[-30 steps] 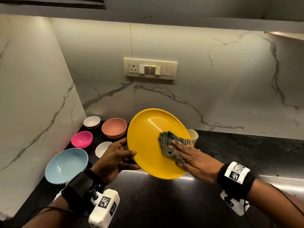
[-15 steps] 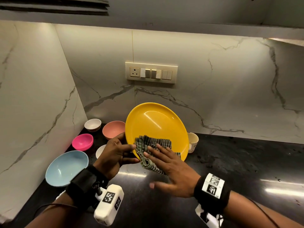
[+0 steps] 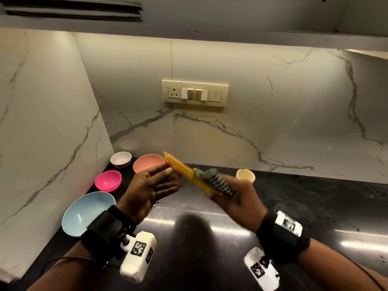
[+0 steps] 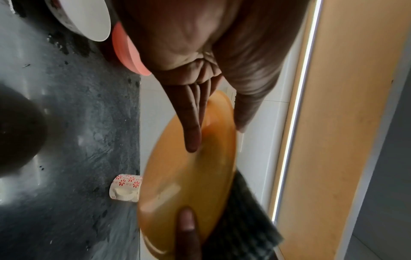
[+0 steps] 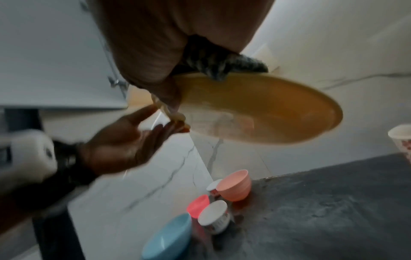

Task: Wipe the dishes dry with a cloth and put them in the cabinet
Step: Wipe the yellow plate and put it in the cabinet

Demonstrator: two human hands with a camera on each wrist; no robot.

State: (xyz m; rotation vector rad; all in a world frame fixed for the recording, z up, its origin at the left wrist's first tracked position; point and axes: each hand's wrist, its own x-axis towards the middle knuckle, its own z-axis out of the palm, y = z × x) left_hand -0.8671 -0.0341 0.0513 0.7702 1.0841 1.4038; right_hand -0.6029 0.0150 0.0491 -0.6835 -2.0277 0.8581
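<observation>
Gripping the yellow plate (image 3: 184, 170) by its near rim, our right hand (image 3: 237, 200) is clamped on it, with the grey striped cloth (image 3: 214, 179) pinned against the plate's upper face. In the left wrist view one finger of that hand shows on the underside. The plate hangs above the dark tabletop (image 3: 315, 206), tilted so that the head view sees it almost edge-on, far rim higher and to the left. Our left hand (image 3: 147, 187) is spread, its straight fingers (image 4: 192, 133) resting against the plate's underside near the far rim; it clasps nothing. By the marble wall on the left stand a blue bowl (image 3: 84, 213), a pink bowl (image 3: 108, 180), a peach bowl (image 3: 147, 162) and a small white bowl (image 3: 121, 159). A flowered cup (image 3: 245, 175) stands near the back wall, just behind the right hand.
</observation>
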